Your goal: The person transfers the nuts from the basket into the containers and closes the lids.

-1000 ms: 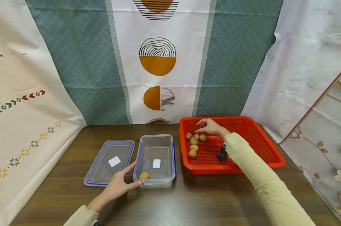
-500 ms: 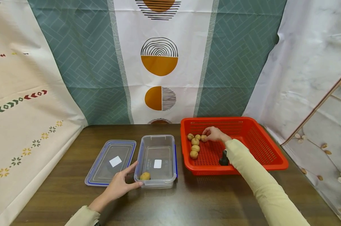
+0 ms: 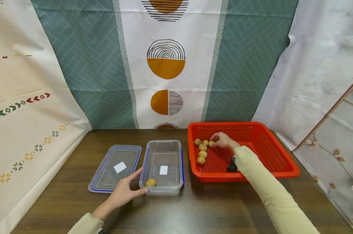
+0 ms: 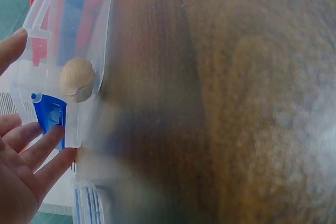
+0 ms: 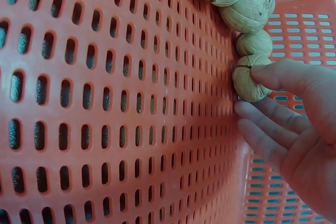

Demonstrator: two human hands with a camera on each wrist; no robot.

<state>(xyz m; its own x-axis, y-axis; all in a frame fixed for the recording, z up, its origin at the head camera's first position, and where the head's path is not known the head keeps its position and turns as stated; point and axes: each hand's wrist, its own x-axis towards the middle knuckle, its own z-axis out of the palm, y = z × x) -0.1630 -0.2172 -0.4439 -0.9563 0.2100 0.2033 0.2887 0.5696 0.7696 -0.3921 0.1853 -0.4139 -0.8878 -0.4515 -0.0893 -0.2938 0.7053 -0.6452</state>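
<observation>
Our right hand reaches into the red basket, thumb and fingers pinching one walnut that sits left of the middle, toward the back wall. It is nearly round, so we cannot make out a clear long axis or say which way its tip points; from the right wrist we see a dark seam running across it beside the thumb tip. Five other walnuts lie close by: two leftward in a short row, the nearer one touching it, and three strung toward us along the left side. Those crowd its left, and the basket's left wall stands between it and the clear box. Our sleeve crosses the basket's front rim and hides part of it. Our left hand grasps nothing; its loosely spread fingers rest against the box by a blue latch, the thumb at the near left corner. Upright and uncovered, the box runs lengthwise away from us, with a single nut in that corner. Left of it, a blue-edged lid lies flat on the table, its near end slanting leftward, and patterned cloth hangs behind.
</observation>
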